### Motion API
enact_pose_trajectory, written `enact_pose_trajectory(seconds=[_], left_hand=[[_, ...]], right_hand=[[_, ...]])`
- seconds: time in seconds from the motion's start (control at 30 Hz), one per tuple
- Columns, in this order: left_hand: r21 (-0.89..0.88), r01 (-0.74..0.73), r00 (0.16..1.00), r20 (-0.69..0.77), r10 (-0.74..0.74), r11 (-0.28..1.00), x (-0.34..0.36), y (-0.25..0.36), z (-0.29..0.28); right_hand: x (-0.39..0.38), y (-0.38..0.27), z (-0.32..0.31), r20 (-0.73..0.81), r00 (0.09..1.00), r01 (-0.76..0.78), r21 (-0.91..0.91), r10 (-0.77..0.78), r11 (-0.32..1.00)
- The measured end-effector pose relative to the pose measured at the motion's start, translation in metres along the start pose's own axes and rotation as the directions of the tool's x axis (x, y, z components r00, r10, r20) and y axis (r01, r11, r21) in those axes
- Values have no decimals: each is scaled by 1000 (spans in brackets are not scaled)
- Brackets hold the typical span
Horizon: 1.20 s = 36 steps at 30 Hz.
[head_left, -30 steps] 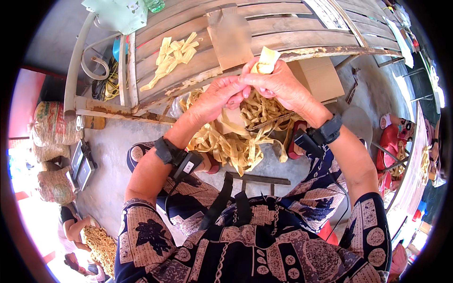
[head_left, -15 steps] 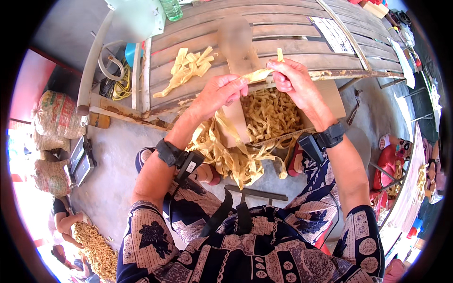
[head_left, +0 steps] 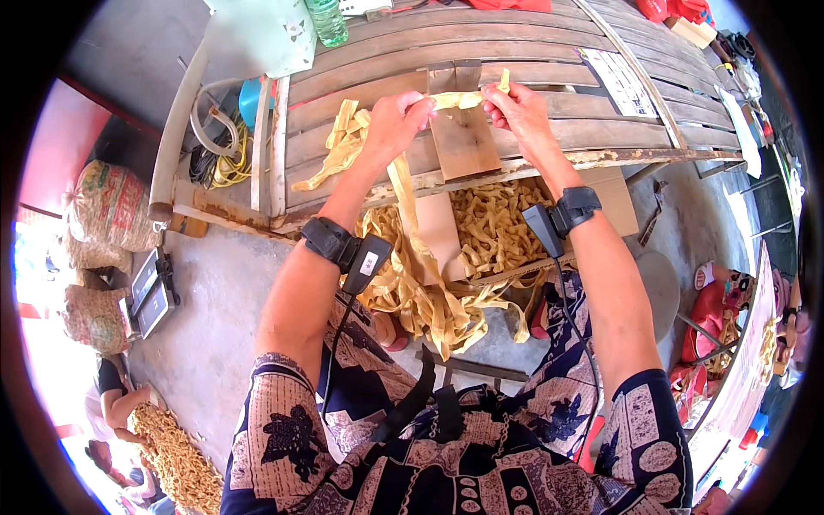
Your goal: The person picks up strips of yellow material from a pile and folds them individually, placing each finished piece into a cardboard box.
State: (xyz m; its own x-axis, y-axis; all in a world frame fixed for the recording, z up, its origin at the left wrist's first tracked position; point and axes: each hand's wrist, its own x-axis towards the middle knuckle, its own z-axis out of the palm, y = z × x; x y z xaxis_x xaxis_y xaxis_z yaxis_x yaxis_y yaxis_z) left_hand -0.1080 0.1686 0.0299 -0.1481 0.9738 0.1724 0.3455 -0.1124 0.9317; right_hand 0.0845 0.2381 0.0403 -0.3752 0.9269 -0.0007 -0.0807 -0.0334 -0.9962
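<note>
A flat, pale yellow strip that looks like tofu skin [head_left: 459,100] is stretched between my two hands, over a wooden block [head_left: 464,146] on the slatted table. My left hand [head_left: 402,120] pinches one end, and the fingers of my right hand [head_left: 518,110] are closed on the other, where a short tail sticks up. Below the table edge, a cardboard box [head_left: 611,202] holds many knotted yellow pieces [head_left: 499,225]. Long loose strips [head_left: 433,313] hang in a heap at its near left side. More strips [head_left: 342,154] lie on the table beside my left hand.
The slatted table [head_left: 549,133] has a rusty metal front edge. A green bottle [head_left: 327,21] and a printed sheet [head_left: 620,81] are on it. Stuffed sacks [head_left: 116,206] and a scale [head_left: 150,292] stand at left. A person [head_left: 120,399] is beside a knotted heap [head_left: 176,455].
Both hands have moved forward, from the table's front edge to above the wooden block. The strip between them is now straighter. The view has shifted slightly.
</note>
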Motion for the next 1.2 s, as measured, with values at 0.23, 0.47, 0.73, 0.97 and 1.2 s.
enact_pose_trajectory(seconds=[0.23,0.47,0.73,0.97,1.2], left_hand=[[153,-39,992,-116,57,987,15,-28,10],[-20,66,992,-111,-68,998,-9,-22,-4],[-87,78,973,222,-57,993,-59,37,11],[297,-503,862,241,446,812,-85,52,51],[232,-227,909,398,121,946,-91,29,38]], right_hand=[[20,31,2,-32,997,63,-167,-69,984],[-2,4,-22,-28,999,26,-285,-35,958],[-62,-32,-55,307,936,344,-707,-171,618],[-78,-17,-13,266,960,225,-559,-85,798],[-90,-18,-39,168,981,44,-689,101,724]])
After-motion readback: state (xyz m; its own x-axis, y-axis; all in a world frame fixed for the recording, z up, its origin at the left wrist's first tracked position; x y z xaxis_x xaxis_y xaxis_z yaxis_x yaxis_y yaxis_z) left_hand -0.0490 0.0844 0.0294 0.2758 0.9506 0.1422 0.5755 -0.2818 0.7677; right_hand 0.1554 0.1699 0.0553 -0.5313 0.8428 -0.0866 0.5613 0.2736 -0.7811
